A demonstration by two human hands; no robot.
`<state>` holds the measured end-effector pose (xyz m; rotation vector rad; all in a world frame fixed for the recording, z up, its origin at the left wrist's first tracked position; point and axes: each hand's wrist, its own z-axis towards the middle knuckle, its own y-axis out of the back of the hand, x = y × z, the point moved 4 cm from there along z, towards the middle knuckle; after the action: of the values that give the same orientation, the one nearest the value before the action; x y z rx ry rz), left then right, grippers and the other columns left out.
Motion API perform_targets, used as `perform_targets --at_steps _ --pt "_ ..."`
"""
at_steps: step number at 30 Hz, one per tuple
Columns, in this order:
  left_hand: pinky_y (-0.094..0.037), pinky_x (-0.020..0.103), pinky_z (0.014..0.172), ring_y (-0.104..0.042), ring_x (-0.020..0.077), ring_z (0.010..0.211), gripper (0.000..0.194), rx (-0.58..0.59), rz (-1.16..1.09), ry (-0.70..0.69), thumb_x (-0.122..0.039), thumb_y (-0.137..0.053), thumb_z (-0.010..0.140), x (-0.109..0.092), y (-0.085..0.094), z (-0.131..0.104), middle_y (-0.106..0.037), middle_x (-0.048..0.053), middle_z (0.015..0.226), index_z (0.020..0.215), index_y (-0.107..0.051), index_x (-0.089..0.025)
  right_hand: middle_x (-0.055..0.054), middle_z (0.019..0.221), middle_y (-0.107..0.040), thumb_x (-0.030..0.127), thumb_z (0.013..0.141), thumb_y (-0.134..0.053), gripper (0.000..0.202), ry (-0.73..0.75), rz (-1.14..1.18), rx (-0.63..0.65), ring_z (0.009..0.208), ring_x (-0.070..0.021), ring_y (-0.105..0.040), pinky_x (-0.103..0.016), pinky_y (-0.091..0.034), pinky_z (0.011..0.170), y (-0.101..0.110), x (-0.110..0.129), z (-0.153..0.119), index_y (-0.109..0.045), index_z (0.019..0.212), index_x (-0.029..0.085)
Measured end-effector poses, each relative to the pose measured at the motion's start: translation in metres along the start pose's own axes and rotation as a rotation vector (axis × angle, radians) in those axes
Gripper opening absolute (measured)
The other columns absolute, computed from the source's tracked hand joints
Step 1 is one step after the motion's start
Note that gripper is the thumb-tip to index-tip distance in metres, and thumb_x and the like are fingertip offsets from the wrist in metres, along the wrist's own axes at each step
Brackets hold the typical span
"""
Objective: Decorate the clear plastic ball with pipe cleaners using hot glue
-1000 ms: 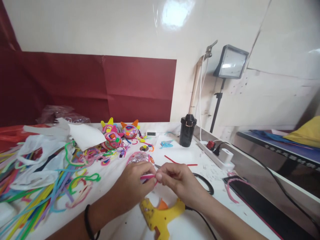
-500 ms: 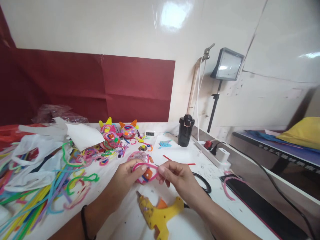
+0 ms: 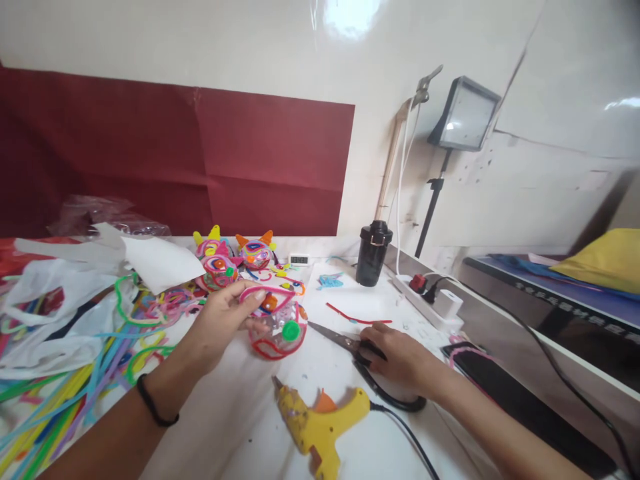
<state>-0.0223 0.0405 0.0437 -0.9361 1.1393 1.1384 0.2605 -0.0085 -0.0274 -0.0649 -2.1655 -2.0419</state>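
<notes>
My left hand (image 3: 231, 313) is closed on a clear plastic craft piece (image 3: 280, 333) edged with pink and red pipe cleaner. An orange spot and a green cap show on the piece. To its right, my right hand (image 3: 387, 350) has its fingers curled on the handle of black scissors (image 3: 337, 337), whose blades lie closed and point left toward the craft piece. Nearer to me on the white table (image 3: 220, 420) lies a yellow glue gun (image 3: 325, 423), its nozzle toward the upper left. A red pipe cleaner (image 3: 353, 317) rests beyond the scissors.
Finished colourful figures (image 3: 257, 253) stand at the back left. Loose pipe cleaners (image 3: 75, 393) and white plastic bags (image 3: 55, 300) cover the left side. A black bottle (image 3: 374, 253) stands near the wall, left of a power strip (image 3: 425, 310).
My right hand has left the craft piece and moved right onto the scissors. My left hand has shifted left and up, and the craft piece has turned, showing its green cap.
</notes>
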Motion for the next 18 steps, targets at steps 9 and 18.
perform_targets --at_steps 9,18 --pt "-0.061 0.024 0.064 -0.068 0.0129 0.063 0.037 -0.120 -0.067 -0.042 -0.044 -0.084 0.063 0.011 0.021 0.004 -0.062 -0.004 0.076 0.079 -0.066 -0.015 -0.019 0.111 -0.070 0.009 0.077 -0.058 0.053 -0.089 -0.129 0.097 0.104 -0.0384 -0.066 -0.041 -0.043 0.080 0.008 0.000 -0.008 -0.049 0.129 0.014" --pt "-0.061 0.026 0.065 -0.066 0.0138 0.067 0.037 -0.157 -0.051 -0.052 -0.043 -0.086 0.060 0.010 0.021 0.000 -0.064 -0.003 0.075 0.077 -0.069 -0.014 -0.012 0.107 -0.067 0.002 0.064 -0.057 0.057 -0.059 0.112 -0.118 0.090 -0.0255 -0.066 -0.028 -0.041 0.070 0.000 -0.012 -0.014 -0.046 0.118 0.019"
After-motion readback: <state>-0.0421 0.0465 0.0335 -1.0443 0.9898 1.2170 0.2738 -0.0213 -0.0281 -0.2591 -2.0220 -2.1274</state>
